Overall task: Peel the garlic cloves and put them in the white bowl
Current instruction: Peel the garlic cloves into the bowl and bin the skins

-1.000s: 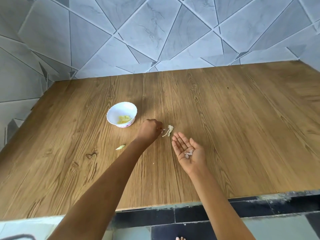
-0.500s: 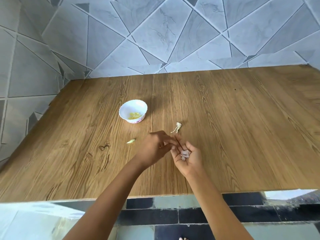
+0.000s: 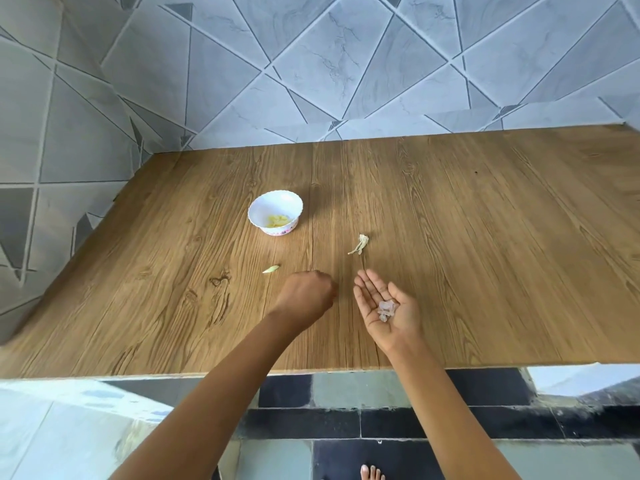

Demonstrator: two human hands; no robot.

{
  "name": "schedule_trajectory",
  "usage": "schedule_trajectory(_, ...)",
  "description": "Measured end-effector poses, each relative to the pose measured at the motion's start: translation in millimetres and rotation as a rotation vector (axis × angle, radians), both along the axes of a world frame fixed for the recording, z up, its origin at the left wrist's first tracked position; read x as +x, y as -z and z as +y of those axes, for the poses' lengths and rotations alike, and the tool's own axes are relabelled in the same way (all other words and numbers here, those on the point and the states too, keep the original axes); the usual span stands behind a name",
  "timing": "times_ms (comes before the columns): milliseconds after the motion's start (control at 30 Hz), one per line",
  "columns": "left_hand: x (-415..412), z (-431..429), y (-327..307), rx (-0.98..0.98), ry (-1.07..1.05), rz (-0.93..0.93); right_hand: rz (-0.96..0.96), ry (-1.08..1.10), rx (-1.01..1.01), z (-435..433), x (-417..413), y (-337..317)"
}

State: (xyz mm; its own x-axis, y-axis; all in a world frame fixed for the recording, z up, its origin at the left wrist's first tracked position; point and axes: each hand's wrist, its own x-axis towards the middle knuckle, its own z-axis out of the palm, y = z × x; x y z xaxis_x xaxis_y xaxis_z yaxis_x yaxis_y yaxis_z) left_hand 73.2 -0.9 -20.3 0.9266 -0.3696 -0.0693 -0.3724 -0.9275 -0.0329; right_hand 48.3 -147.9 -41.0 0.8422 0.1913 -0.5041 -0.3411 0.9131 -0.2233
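On the head view I logged a wooden table (image 3: 485,258) set against a grey tiled wall (image 3: 311,64). Item 1: a small pale green piece (image 3: 270,269) lay flat on the wood, just left of and slightly beyond the left hand (image 3: 306,296), apart from it. Item 2: the white bowl (image 3: 273,204) stood upright farther beyond that hand and a little to its left, well apart from both hands. Peeled garlic cloves (image 3: 277,221) lay in its bottom as a yellowish heap. Item 3: the left hand was over the table, back upward, fingers curled under. The fingertips were hidden beneath the hand and its outline was blurred, so I could not tell whether it was clenched on nothing or pinching something. Item 4: a dry garlic scrap (image 3: 360,244) lay on the wood beyond the gap between the two hands, nearer the right hand's fingertips and touching neither hand. Item 5: the right hand (image 3: 398,320) was held palm up just right of the left hand, apart from it, fingers straight and released, gripping nothing. Item 6: a small cluster of pale garlic skins (image 3: 387,307) rested loose in the hollow of that palm. Below the near table edge I noted dark and light floor tiles (image 3: 346,393) and toes (image 3: 372,472).
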Motion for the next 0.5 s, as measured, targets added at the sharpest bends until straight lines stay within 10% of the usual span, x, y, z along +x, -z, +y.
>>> schedule_trajectory(133, 8.5, -5.9, -5.6, -0.007, 0.000, 0.075, 0.011, -0.006, -0.022, 3.0, 0.7, -1.4)
schedule_trajectory(300, 3.9, 14.6, -5.6, -0.663, -0.076, 0.049, 0.005, -0.037, -0.033, 6.1, 2.5, -1.6)
schedule_trajectory(500, -13.5, -0.8, -21.3, -0.407, 0.075, -0.050, 0.001, -0.089, -0.005, 22.6, 9.3, -3.6)
